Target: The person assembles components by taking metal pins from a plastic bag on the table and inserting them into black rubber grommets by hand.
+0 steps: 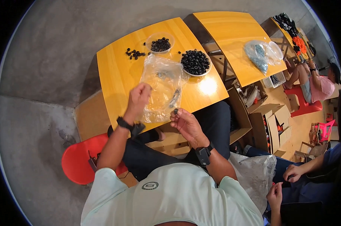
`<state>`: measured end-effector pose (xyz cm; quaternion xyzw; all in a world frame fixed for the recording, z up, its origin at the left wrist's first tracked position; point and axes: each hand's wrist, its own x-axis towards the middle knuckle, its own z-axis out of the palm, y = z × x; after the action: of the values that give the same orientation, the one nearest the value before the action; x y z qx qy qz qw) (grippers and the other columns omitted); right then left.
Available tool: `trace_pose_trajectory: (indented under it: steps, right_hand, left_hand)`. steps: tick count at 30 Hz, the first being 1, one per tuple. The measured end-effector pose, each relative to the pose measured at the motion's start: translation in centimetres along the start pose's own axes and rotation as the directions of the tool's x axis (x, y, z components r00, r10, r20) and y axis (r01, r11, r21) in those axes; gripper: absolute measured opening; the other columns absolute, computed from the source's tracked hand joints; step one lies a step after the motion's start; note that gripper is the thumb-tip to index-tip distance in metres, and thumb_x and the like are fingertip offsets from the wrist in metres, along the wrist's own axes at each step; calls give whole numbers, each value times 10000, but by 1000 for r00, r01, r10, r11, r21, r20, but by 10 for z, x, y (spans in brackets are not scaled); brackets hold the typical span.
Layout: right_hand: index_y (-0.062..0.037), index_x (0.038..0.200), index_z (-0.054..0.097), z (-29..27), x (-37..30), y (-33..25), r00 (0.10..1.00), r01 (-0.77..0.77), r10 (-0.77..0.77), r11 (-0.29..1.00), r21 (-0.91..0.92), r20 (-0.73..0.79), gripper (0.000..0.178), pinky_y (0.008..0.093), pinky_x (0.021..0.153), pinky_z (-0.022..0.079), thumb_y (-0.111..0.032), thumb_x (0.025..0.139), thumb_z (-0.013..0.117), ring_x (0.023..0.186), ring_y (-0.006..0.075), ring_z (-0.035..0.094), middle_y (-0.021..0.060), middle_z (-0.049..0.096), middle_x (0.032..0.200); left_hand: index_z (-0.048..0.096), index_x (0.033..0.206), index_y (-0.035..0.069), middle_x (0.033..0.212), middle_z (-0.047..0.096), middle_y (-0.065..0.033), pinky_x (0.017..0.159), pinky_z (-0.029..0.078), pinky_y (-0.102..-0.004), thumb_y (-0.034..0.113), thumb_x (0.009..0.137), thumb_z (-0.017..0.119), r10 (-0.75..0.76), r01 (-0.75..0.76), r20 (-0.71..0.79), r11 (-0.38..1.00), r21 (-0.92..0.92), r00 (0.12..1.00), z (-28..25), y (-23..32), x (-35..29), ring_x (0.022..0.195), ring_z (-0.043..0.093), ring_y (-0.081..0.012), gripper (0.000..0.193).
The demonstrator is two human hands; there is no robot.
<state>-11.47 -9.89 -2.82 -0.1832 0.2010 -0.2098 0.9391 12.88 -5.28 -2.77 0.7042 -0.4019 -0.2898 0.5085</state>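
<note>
My right hand (pixel 187 127) pinches a small black bead-like part (pixel 175 111) between thumb and fingertips, just off the near edge of the yellow table (pixel 117 79). My left hand (pixel 138 101) hovers over the left side of a clear plastic bag (pixel 151 90); its fingers are curled in and slightly blurred, and whatever they may hold is hidden. Small grey metal pieces (pixel 174 98) lie in or on the bag. Beyond it stand a clear bowl (pixel 150 38) partly filled with black parts and a fuller bowl of black ring-shaped parts (pixel 195 62).
Loose black parts (pixel 134 54) lie left of the clear bowl. A second yellow table (pixel 230 34) at the right bears a bag of bluish pieces (pixel 257 56). Open cardboard boxes (pixel 270 128) stand on the floor. Another person's hands (pixel 283 184) work at lower right.
</note>
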Motion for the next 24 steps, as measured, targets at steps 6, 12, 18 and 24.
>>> trace_pose_trajectory:
  steps: [6, 12, 18, 24]
  right_hand:
    - [-79, 959, 611, 13, -4, 4, 996, 89, -89, 995, -45, 16, 169, 274, 789, 506, -247, 981, 622, 846, 105, 571, 17, 616, 933]
    - [-36, 1106, 642, 4, -9, 9, 991, 122, -122, 993, -3, 54, 173, 244, 758, 534, -165, 1000, 596, 832, 100, 631, 29, 675, 955]
    - [-28, 1113, 642, 5, -12, 13, 993, 116, -116, 993, 4, 26, 187, 237, 748, 536, -166, 991, 615, 837, 101, 635, 34, 682, 964]
    - [-30, 1121, 641, 4, -14, 12, 992, 123, -124, 992, 13, 23, 193, 236, 754, 533, -169, 988, 623, 842, 102, 636, 36, 683, 969]
  left_hand:
    - [652, 959, 15, 779, 586, 26, 569, 419, -184, 188, 1013, 578, -66, 108, 102, 865, -489, 993, 57, 52, -80, 620, 497, -31, 196]
    - [659, 949, -5, 766, 558, 27, 561, 378, -178, 169, 1019, 575, 8, -7, -1, 912, -410, 1000, 66, 58, -88, 622, 482, -30, 206]
    - [650, 951, -34, 846, 565, 1, 621, 433, -193, 121, 1003, 589, 72, -68, -2, 921, -382, 997, 67, 60, -92, 698, 522, -48, 174]
    - [651, 924, -32, 802, 556, -5, 631, 432, -199, 91, 976, 615, 122, -129, -41, 952, -278, 992, 69, 58, -92, 707, 526, -52, 139]
